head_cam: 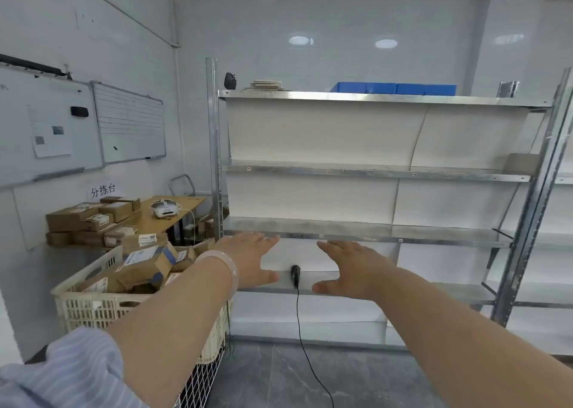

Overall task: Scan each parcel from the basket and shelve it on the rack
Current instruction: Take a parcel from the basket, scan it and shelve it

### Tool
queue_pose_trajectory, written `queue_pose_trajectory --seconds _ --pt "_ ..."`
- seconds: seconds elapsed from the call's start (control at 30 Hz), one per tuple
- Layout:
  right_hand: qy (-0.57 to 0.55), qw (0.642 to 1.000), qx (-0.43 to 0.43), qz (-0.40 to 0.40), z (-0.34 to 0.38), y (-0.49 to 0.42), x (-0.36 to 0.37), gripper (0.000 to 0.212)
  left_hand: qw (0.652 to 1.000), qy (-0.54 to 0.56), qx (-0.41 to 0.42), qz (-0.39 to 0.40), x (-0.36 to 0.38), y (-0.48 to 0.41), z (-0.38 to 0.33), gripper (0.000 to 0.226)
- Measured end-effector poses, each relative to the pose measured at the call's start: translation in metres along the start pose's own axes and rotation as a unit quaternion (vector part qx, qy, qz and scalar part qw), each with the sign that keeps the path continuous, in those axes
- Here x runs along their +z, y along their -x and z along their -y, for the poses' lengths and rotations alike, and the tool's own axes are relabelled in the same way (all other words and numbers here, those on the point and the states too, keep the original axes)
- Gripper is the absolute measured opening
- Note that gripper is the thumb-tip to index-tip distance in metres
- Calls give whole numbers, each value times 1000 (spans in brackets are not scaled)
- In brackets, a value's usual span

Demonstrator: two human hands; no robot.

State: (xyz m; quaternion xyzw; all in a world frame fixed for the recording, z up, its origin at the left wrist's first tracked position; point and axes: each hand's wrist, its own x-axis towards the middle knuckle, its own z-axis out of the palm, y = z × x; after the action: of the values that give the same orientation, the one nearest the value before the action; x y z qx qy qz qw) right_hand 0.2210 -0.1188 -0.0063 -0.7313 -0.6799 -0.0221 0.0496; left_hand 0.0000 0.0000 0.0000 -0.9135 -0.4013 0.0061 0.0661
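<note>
- Both hands are stretched forward with flat, straight fingers and hold nothing. The left hand (251,258) and the right hand (350,268) hover in front of the metal rack (372,172), one on each side of the barcode scanner (295,274).
- The barcode scanner lies on a low shelf of the rack, between the two hands and touching neither. Its black cable (299,320) hangs down toward the floor.
- The parcels (145,265), small cardboard boxes with labels, are piled in the white plastic basket (90,308) at the left, just beside the rack's left post.
- One cardboard box (521,162) stands at the right end of the second shelf. With the basket so full, I judge that most of the shelving is not yet done.
- The next move probably needs one hand to take the scanner and the other to go left and lift a parcel from the top of the pile, with its label turned up for the scan.
- More boxes are stacked on the wooden surface (173,212) behind the basket.
</note>
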Motion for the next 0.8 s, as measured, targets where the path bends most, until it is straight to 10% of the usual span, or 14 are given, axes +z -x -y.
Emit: queue_pose_trajectory --seconds 0.8 --pt "-46 987 -137 72 -29 -297 115 87 977 36 -211 19 132 -185 111 78"
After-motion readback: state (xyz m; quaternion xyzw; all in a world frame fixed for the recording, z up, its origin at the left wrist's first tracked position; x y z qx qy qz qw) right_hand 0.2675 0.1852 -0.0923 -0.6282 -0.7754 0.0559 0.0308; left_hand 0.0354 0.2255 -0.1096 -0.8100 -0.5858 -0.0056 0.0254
